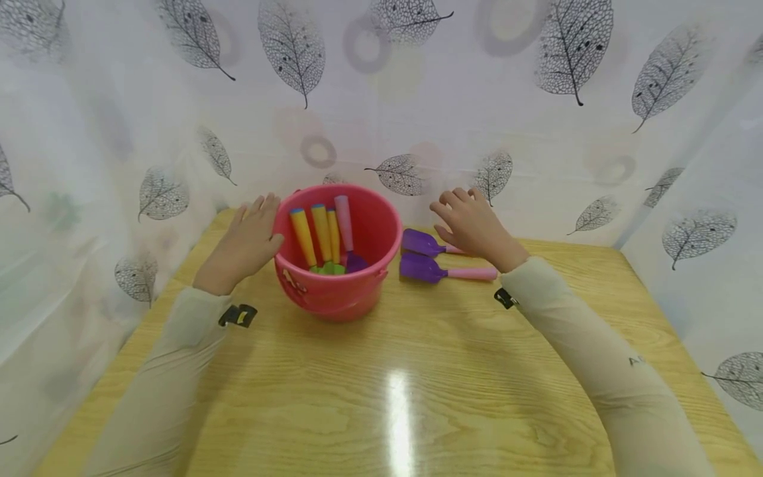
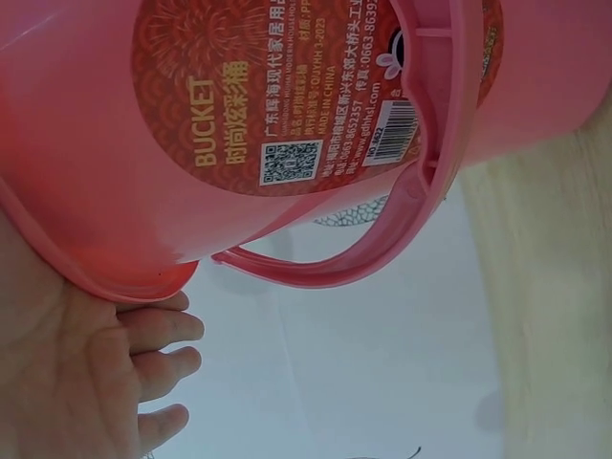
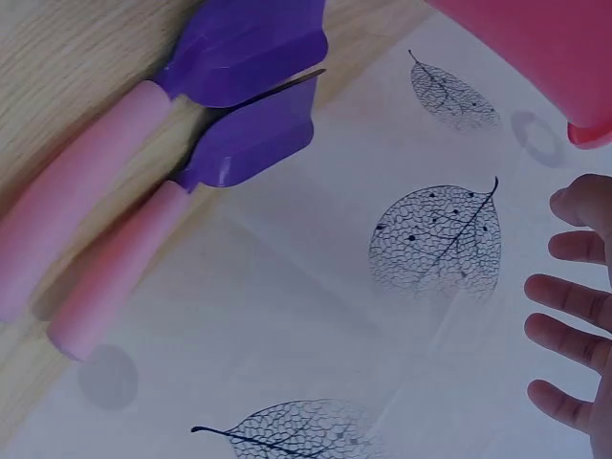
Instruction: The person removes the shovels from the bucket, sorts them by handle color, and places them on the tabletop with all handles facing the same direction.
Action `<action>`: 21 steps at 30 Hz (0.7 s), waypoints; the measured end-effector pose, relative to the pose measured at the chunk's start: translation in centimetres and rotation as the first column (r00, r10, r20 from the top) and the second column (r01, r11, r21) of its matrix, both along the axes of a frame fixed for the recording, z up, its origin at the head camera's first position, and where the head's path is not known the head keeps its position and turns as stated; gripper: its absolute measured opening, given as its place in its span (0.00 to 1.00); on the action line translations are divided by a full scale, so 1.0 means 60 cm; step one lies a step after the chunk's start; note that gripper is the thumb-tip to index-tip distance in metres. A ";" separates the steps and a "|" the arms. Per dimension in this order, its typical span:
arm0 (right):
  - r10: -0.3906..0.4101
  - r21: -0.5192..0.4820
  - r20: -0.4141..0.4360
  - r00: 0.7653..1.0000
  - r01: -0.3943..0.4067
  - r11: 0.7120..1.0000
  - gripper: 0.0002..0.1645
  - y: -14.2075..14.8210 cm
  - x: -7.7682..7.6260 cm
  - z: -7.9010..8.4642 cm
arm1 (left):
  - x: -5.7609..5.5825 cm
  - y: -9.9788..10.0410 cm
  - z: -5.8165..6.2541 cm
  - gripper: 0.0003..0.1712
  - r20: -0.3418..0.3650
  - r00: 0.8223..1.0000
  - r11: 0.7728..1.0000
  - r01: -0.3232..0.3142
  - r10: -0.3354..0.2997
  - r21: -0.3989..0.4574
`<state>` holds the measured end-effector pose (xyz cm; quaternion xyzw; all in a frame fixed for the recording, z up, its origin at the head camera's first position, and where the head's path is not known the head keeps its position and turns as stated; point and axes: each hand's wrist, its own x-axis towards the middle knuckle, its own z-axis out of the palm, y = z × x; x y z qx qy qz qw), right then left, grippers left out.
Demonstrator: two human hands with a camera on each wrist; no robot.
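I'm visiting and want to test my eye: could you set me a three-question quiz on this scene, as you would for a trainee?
1. True or false: the right hand holds nothing.
2. How many yellow handles are in the pink bucket? A: two. B: three. C: five.
3. Fill in: the two shovels on the table have purple blades and ___ handles.

Key: 1 true; 2 B; 3 pink.

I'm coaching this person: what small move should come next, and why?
Probably lower the right hand to the nearer purple shovel: it lies outside the bucket, that hand is empty close by, and a similar pink-handled tool stands inside.
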<state>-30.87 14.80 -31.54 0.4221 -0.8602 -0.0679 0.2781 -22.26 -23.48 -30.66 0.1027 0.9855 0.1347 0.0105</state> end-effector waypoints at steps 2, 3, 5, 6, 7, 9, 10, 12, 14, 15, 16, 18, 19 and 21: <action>0.004 0.008 -0.005 1.000 -0.004 1.000 0.18 -0.010 0.001 0.011 | 0.000 0.000 0.002 0.39 -0.003 1.000 1.000 0.005 -0.005 -0.017; 0.006 0.014 -0.010 1.000 -0.006 1.000 0.18 -0.016 0.001 0.017 | 0.000 0.000 0.002 0.39 -0.005 1.000 1.000 0.008 -0.008 -0.027; 0.013 0.025 -0.017 1.000 -0.013 1.000 0.18 -0.027 0.002 0.026 | 0.000 0.001 0.005 0.38 -0.008 1.000 0.999 0.015 -0.015 -0.047; 0.018 0.027 -0.017 1.000 -0.018 0.999 0.18 -0.033 0.003 0.030 | 0.000 0.001 0.006 0.39 -0.007 1.000 0.998 0.018 -0.018 -0.053; 0.024 0.030 -0.021 1.000 -0.023 0.999 0.18 -0.040 0.003 0.033 | 0.001 0.001 0.007 0.39 -0.005 1.000 0.998 0.020 -0.021 -0.059; 0.038 0.032 -0.024 0.999 -0.037 0.999 0.18 -0.053 0.005 0.038 | 0.001 0.001 0.008 0.39 0.001 1.000 0.998 0.024 -0.024 -0.065; 0.045 0.031 -0.023 0.999 -0.044 0.999 0.18 -0.059 0.006 0.040 | 0.000 0.001 0.009 0.39 0.005 1.000 0.998 0.025 -0.024 -0.065; 0.060 0.027 -0.026 0.998 -0.060 0.998 0.17 -0.072 0.007 0.043 | 0.000 0.001 0.009 0.39 0.011 1.000 0.998 0.025 -0.025 -0.064; 0.082 0.020 -0.033 0.996 -0.081 0.997 0.16 -0.084 0.008 0.044 | -0.001 0.001 0.009 0.39 0.014 1.000 0.998 0.023 -0.023 -0.062; 0.095 0.017 -0.040 0.995 -0.094 0.995 0.15 -0.090 0.008 0.045 | -0.001 0.000 0.008 0.39 0.015 1.000 0.998 0.024 -0.023 -0.062; 0.107 0.015 -0.045 0.993 -0.106 0.994 0.14 -0.096 0.008 0.046 | -0.001 0.000 0.008 0.39 0.016 1.000 0.998 0.024 -0.023 -0.062; 0.130 0.014 -0.057 0.990 -0.130 0.991 0.12 -0.106 0.007 0.048 | -0.002 -0.001 0.007 0.39 0.017 1.000 0.998 0.023 -0.022 -0.062; 0.140 0.018 -0.054 0.989 -0.139 0.990 0.11 -0.111 0.006 0.049 | -0.002 -0.001 0.007 0.39 0.016 1.000 0.998 0.023 -0.022 -0.063; 0.147 0.037 -0.036 0.988 -0.146 0.989 0.11 -0.120 0.005 0.053 | -0.002 -0.001 0.005 0.39 0.014 1.000 0.998 0.025 -0.024 -0.065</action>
